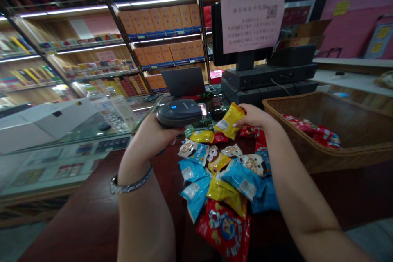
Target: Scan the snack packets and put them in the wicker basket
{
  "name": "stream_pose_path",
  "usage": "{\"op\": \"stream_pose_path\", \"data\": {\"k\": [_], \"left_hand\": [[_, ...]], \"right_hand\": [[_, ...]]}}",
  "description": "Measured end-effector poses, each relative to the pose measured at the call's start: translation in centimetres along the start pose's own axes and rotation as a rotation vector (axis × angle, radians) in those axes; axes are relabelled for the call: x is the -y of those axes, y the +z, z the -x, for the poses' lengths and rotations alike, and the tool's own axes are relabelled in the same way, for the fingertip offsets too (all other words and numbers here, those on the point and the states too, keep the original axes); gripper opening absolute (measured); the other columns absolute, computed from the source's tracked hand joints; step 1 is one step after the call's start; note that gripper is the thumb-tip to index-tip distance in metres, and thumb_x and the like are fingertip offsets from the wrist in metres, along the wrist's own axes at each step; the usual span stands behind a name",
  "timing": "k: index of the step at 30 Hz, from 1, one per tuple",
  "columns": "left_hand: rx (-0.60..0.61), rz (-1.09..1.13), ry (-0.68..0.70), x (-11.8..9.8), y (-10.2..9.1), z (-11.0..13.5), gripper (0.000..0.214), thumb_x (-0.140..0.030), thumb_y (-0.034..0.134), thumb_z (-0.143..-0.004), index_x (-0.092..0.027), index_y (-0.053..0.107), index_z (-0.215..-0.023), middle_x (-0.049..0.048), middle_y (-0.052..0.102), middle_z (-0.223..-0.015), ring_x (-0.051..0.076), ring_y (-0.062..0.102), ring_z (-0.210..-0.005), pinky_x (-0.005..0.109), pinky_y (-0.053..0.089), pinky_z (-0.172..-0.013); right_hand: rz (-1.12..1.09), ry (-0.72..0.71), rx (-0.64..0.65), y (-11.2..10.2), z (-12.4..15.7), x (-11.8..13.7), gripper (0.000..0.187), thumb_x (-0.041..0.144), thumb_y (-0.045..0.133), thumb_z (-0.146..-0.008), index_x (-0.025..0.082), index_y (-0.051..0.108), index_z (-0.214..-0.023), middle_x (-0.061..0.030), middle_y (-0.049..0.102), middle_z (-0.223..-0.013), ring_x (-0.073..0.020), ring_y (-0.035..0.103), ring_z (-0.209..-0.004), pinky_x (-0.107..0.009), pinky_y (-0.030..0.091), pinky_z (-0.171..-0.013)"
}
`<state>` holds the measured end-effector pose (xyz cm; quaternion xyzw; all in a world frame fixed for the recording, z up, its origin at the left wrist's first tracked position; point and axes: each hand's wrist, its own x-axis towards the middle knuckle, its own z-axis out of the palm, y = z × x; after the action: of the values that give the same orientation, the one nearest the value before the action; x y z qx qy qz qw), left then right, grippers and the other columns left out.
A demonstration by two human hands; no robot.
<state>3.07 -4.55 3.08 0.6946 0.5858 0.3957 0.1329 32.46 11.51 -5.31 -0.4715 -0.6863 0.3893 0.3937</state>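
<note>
A dark barcode scanner (178, 114) with a lit blue light is gripped in my left hand (155, 134), its nose turned to the right. My right hand (250, 115) pinches a yellow snack packet (230, 120) whose white barcode label faces the scanner; a gap lies between the two. Below both hands spreads a heap of snack packets: blue ones (244, 178), yellow ones (229, 192), and a large red one (225, 229) at the near end. A patterned packet (194, 151) with a cartoon animal lies near the heap's far left. My left fingers are partly hidden behind the scanner.
At the right stands a wicker basket (322, 157) holding red packets (313, 131). Behind are a monitor (217, 37) with a paper sign (252, 22) and a laptop (183, 82). Plastic bottles (106, 108) and a white box (43, 125) sit on the glass counter at left.
</note>
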Motion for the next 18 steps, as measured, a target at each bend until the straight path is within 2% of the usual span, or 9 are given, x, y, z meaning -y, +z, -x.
{"op": "stream_pose_path", "data": {"k": [2, 8, 13, 18], "left_hand": [[0.028, -0.028, -0.026, -0.2, 0.1, 0.0, 0.017, -0.032, 0.075, -0.072, -0.017, 0.071, -0.079, -0.0030, 0.061, -0.047, 0.013, 0.052, -0.047, 0.025, 0.043, -0.050], [0.057, -0.074, 0.011, -0.2, 0.6, -0.3, 0.025, -0.033, 0.074, -0.073, -0.015, 0.075, -0.090, -0.0022, 0.061, -0.047, 0.014, 0.053, -0.045, 0.025, 0.044, -0.048], [0.037, -0.082, 0.033, -0.4, 0.8, -0.3, 0.028, -0.033, 0.075, -0.071, -0.015, 0.077, -0.093, -0.0019, 0.061, -0.047, 0.016, 0.056, -0.048, 0.026, 0.047, -0.051], [0.026, -0.081, 0.026, -0.9, 0.8, -0.2, 0.025, -0.035, 0.075, -0.072, -0.016, 0.077, -0.088, -0.0019, 0.059, -0.045, 0.017, 0.056, -0.048, 0.026, 0.048, -0.052]], "right_hand": [[-0.108, -0.061, -0.078, -0.3, 0.6, 1.1, 0.055, 0.012, 0.090, -0.045, 0.018, 0.070, -0.095, -0.0033, 0.077, -0.092, -0.0227, 0.071, -0.083, -0.033, 0.058, -0.075], [-0.336, -0.144, -0.104, -0.1, 2.3, 3.6, 0.052, 0.014, 0.091, -0.051, 0.018, 0.071, -0.098, -0.0055, 0.077, -0.097, -0.0243, 0.073, -0.087, -0.039, 0.060, -0.079], [-0.388, -0.149, -0.109, 0.1, 3.0, 4.5, 0.052, 0.010, 0.091, -0.049, 0.017, 0.071, -0.097, -0.0053, 0.077, -0.096, -0.0239, 0.073, -0.085, -0.040, 0.061, -0.079], [-0.383, -0.154, -0.084, 0.2, 3.2, 4.7, 0.051, 0.011, 0.091, -0.049, 0.018, 0.071, -0.095, -0.0052, 0.077, -0.096, -0.0245, 0.073, -0.086, -0.040, 0.061, -0.079]]}}
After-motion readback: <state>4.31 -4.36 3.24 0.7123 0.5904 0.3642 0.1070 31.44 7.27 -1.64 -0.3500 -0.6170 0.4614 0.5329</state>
